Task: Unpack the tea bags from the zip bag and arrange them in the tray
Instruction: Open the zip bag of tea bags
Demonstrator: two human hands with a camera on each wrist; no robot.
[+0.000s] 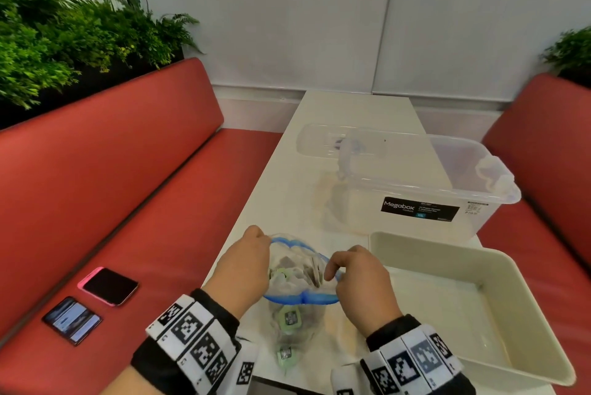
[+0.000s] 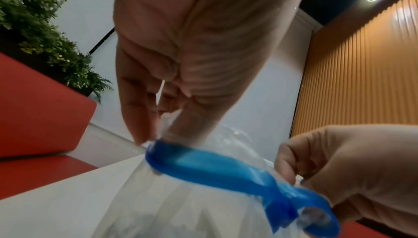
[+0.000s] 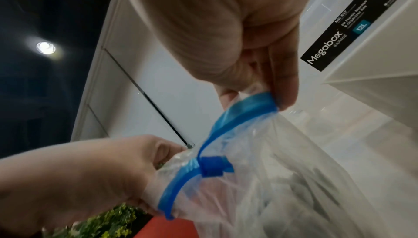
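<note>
- Head view: zip bag (image 1: 295,286) stands on the tabletop (image 1: 348,113) just left of the tray (image 1: 499,266), mouth spread wide.
- Left hand (image 1: 244,266) and right hand (image 1: 361,279) each pinch the blue zip rim (image 1: 300,298) on opposite sides.
- Tea bags (image 1: 289,316) all sit inside the bag; tray holds none.
- Judgement: opening done; removal and arranging all remain.

Red padded benches (image 1: 112,177) beside a white table (image 1: 355,113), pale wall panels (image 1: 287,10), green plants (image 1: 64,33) behind.
</note>
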